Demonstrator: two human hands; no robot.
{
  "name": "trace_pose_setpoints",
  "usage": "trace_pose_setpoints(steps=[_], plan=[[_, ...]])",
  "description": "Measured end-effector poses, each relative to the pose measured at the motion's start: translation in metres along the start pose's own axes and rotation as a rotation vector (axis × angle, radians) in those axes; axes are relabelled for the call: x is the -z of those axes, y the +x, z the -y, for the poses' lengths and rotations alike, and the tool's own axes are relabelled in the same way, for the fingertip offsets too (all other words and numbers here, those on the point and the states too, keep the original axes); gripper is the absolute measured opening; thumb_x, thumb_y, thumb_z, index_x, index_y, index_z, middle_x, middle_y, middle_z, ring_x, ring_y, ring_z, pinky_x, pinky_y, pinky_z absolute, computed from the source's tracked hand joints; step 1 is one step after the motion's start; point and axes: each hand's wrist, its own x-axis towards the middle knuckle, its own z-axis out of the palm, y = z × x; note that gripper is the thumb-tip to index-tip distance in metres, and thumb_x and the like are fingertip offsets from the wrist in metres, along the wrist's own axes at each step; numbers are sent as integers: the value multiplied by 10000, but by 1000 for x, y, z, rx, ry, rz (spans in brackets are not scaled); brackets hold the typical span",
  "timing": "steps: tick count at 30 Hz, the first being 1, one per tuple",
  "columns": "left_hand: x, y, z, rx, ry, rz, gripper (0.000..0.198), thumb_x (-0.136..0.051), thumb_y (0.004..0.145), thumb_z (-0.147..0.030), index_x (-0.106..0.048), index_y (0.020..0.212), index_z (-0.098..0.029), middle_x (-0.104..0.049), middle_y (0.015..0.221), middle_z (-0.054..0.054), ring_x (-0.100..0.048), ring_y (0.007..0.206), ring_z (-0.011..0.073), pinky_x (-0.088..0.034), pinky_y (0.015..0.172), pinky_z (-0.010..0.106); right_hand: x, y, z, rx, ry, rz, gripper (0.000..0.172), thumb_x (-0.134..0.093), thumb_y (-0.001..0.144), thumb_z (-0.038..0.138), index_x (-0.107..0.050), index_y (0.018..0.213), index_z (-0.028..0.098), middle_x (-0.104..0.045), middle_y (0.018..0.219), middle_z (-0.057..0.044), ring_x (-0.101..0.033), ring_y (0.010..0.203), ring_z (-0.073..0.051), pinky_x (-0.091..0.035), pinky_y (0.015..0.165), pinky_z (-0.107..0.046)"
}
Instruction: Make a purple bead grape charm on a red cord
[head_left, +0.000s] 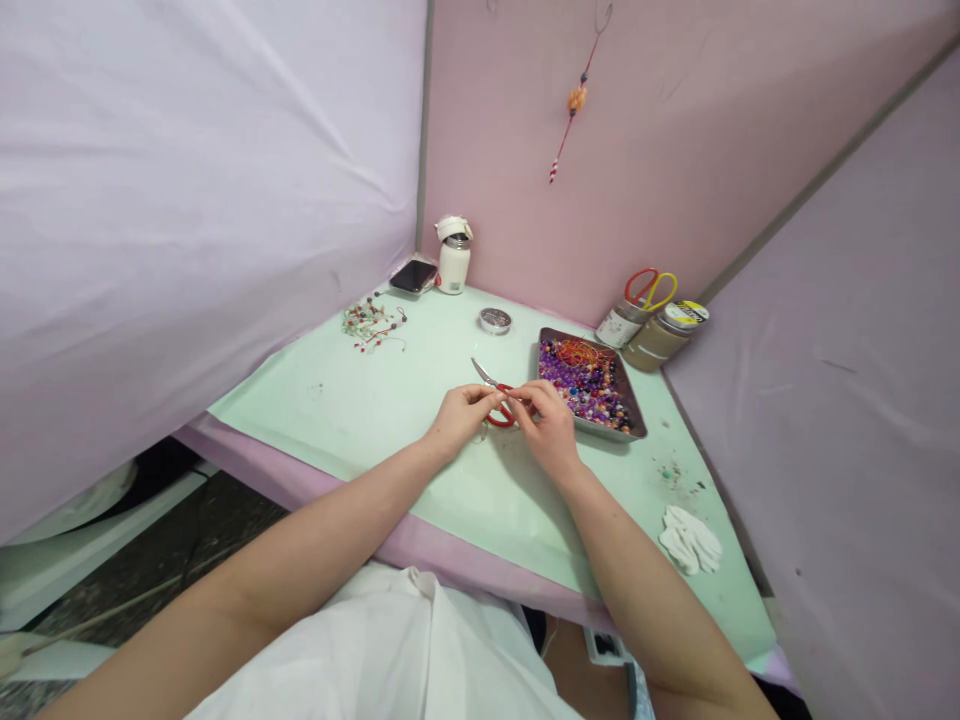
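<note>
My left hand (463, 415) and my right hand (546, 418) meet over the table, fingertips nearly touching. Both are closed in a pinch, and whatever lies between the fingers is too small to make out. A thin strand (481, 436) shows just below my left fingers. Red-handled scissors (486, 374) lie behind the fingertips, blades pointing away to the left and handles partly covered by my fingers. Close beyond my right hand stands a metal tray (628, 436) full of purple, orange and dark beads (592, 385), with a tangle of orange-red cord (579, 353) on top.
Beaded strands (373, 325) lie at the left of the green tabletop (420, 370). Behind are a phone (414, 276), a white bottle (453, 262) and a round tin (495, 320). Two jars (660, 338) stand back right, white gloves (690, 540) front right. A beaded cord (576, 100) hangs on the wall.
</note>
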Motion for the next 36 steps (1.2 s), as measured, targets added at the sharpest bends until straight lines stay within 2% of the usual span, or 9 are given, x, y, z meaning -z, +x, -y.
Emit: trace_pose_setpoints(steps=[9, 12, 15, 19, 22, 24, 27, 33, 36], plan=[[-1, -1, -1, 20, -58, 33, 197, -685, 683, -323, -663, 745, -138, -673, 757, 42, -585, 720, 138, -438, 741, 286, -1, 0, -5, 13, -84, 29, 95, -508, 880, 231, -548, 800, 200, -550, 830, -36, -510, 731, -154, -426, 634, -293], [-2, -2, -4, -13, -25, 43, 162, -666, 698, -299, -656, 747, -145, -670, 763, 35, -582, 720, 135, -440, 734, 282, -3, -1, -6, 15, -75, 35, 80, -505, 876, 215, -531, 802, 201, -538, 835, -32, -500, 733, -152, -421, 638, -291], [-2, -5, -6, -80, 89, 19, 128, -630, 729, -275, -652, 750, -150, -665, 756, 31, -577, 707, 132, -443, 725, 281, -1, 0, -2, 12, -56, -6, 78, -495, 876, 206, -515, 801, 200, -523, 830, -30, -489, 737, -150, -412, 625, -283], [-2, -8, -10, -223, 352, -40, 94, -590, 755, -234, -649, 744, -162, -654, 773, 31, -568, 733, 142, -443, 706, 277, 5, 4, 4, -14, -37, -187, 92, -467, 879, 199, -505, 796, 198, -508, 818, -27, -481, 740, -150, -405, 619, -280], [-2, -9, -11, -338, 594, -25, 75, -584, 751, -197, -649, 716, -184, -648, 811, 27, -560, 833, 162, -429, 814, 307, 9, 5, 3, -40, -31, -290, 81, -473, 871, 204, -513, 801, 196, -512, 825, -26, -494, 757, -152, -413, 637, -286], [-2, -10, -9, -339, 752, -6, 77, -589, 739, -187, -660, 714, -204, -641, 831, 26, -543, 882, 182, -404, 874, 340, 10, 5, 2, -57, -32, -315, 82, -478, 868, 208, -515, 795, 194, -511, 826, -23, -501, 763, -151, -417, 650, -289], [-1, -11, -5, -270, 937, -19, 91, -590, 727, -195, -673, 736, -232, -624, 909, 39, -503, 955, 228, -381, 874, 388, 11, 5, 1, -66, -31, -325, 81, -482, 864, 213, -521, 796, 192, -508, 821, -22, -500, 765, -153, -415, 660, -293], [-1, -12, -2, -258, 985, -50, 272, -558, 695, -123, -651, 913, -257, -584, 1024, 52, -458, 1029, 255, -365, 853, 399, 12, 4, 8, -60, -1, -365, 82, -472, 869, 219, -524, 808, 200, -505, 838, -35, -502, 796, -165, -422, 689, -311], [-2, -12, -4, -281, 930, -36, 230, -558, 712, -146, -655, 894, -247, -592, 1013, 45, -469, 1018, 244, -362, 872, 392, 13, 5, 9, -64, 3, -361, 85, -469, 874, 233, -523, 816, 203, -506, 842, -39, -514, 798, -170, -439, 682, -316]])
